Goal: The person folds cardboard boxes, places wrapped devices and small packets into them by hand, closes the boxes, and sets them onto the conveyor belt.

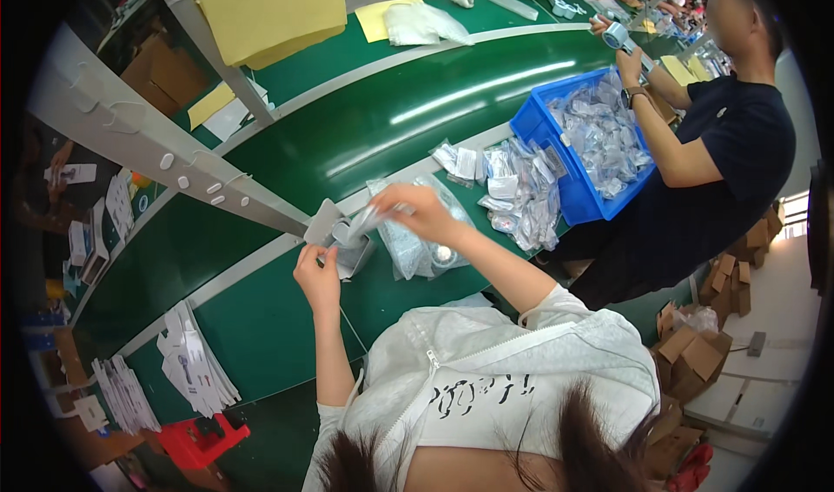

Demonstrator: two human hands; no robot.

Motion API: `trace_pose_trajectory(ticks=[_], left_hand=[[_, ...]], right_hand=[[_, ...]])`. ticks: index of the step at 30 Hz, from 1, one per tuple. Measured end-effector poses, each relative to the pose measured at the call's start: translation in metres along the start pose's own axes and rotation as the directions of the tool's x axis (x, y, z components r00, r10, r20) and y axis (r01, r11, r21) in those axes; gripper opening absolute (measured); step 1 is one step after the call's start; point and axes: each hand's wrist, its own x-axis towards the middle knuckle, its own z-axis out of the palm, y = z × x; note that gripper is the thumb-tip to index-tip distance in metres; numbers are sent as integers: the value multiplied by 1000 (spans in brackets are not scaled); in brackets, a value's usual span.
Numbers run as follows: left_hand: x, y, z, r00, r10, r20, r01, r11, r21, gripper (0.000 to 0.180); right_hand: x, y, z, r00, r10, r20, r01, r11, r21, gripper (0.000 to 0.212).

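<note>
At the bench's inner edge stands a small open box (358, 259), pale outside, its flap (323, 221) raised. My left hand (318, 278) pinches the near left edge of this box. Above its opening, my right hand (420, 212) grips a pale, wrapped-looking item (365, 222), blurred, so its kind is unclear. A rounded grey-white part (341, 230) shows in the box mouth beneath that item; whether the two are joined I cannot tell. Right beside the box, under my right forearm, lie clear plastic bags (408, 250) with pale contents.
Small bagged packets (521, 198) are heaped to the right, against a blue crate (569, 175) full of similar packets. A co-worker (730, 136) stands there holding a pale blue device (617, 36). Flattened printed boxes (193, 362) lie left. A metal post (195, 175) slants beside the green conveyor (347, 136).
</note>
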Motion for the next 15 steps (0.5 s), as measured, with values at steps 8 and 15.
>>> trace_pose_trajectory(ticks=[8,15], left_hand=[[2,-10,-1,998,12,-64,-13,1000,-16,13],[4,-14,2,998,19,-54,-21,999,-41,13]], right_hand=[[-3,23,49,838,-256,483,411,877,-249,11],[-17,17,53,803,-204,559,477,783,-399,18]])
